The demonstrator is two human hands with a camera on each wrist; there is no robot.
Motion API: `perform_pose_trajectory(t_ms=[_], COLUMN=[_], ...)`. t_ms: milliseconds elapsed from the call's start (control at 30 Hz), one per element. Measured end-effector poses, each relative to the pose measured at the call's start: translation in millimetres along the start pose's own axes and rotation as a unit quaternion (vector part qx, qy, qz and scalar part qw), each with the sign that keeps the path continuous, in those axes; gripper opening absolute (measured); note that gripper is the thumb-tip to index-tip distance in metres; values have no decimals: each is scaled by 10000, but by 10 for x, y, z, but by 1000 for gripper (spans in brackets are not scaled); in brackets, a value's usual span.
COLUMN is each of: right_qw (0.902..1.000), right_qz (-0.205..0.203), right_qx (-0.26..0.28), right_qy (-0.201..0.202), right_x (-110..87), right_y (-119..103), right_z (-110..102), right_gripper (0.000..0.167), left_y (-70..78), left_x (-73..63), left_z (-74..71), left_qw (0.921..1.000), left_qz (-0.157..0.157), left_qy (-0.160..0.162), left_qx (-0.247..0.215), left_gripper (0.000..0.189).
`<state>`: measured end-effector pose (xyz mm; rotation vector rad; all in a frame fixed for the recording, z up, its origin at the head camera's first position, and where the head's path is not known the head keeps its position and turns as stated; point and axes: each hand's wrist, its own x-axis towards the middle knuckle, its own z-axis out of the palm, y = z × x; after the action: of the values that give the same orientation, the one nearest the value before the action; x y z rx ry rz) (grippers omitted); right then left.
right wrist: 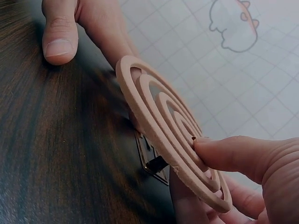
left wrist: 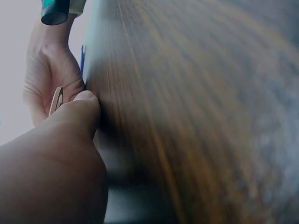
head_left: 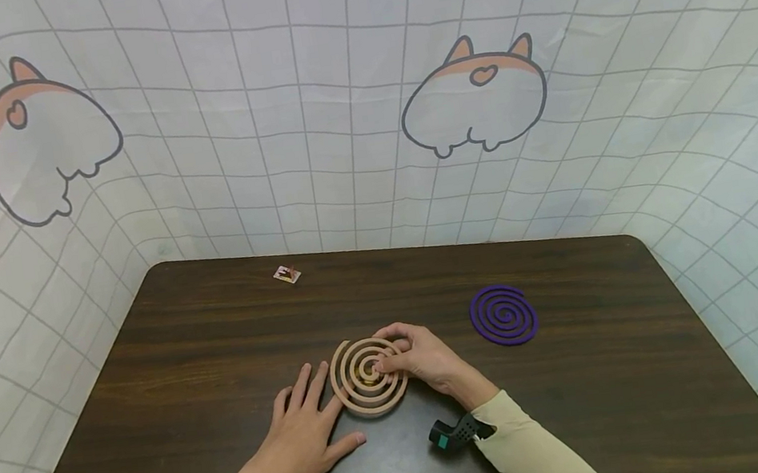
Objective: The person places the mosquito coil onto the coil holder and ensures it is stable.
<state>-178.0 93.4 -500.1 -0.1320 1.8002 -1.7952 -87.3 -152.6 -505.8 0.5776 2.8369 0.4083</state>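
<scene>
A tan mosquito coil (head_left: 372, 412) is pinched in my right hand (head_left: 433, 360), the thumb on its centre and the other fingers at its far edge and underneath. In the right wrist view the coil stands tilted above the tabletop. Beneath it shows a small, thin metal stand (right wrist: 156, 163), partly hidden by the coil. My left hand (head_left: 298, 438) lies palm down, fingers spread, on the dark wooden table. Its index fingertip reaches under the coil's left rim; the thumb points to the right, apart from the coil.
A purple mosquito coil (head_left: 504, 315) lies flat to the right of my right hand. Near the table's back edge is a small printed packet (head_left: 286, 274). A white gridded curtain (head_left: 304, 118) with animal drawings surrounds the dark table (head_left: 608, 366).
</scene>
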Motion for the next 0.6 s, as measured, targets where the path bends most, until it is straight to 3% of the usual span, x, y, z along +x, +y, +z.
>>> perform_pose_trajectory(t_ms=[600], right_qw=[9998], right_qz=[-71], right_qx=[-127], right_qy=[121], right_x=[-2], right_y=[31], right_z=[22], right_gripper=[50], left_y=[-23], left_x=[-22], left_z=[15], left_qw=[10000], left_qz=[59], left_qy=[-8], left_qx=[10], left_gripper=[81])
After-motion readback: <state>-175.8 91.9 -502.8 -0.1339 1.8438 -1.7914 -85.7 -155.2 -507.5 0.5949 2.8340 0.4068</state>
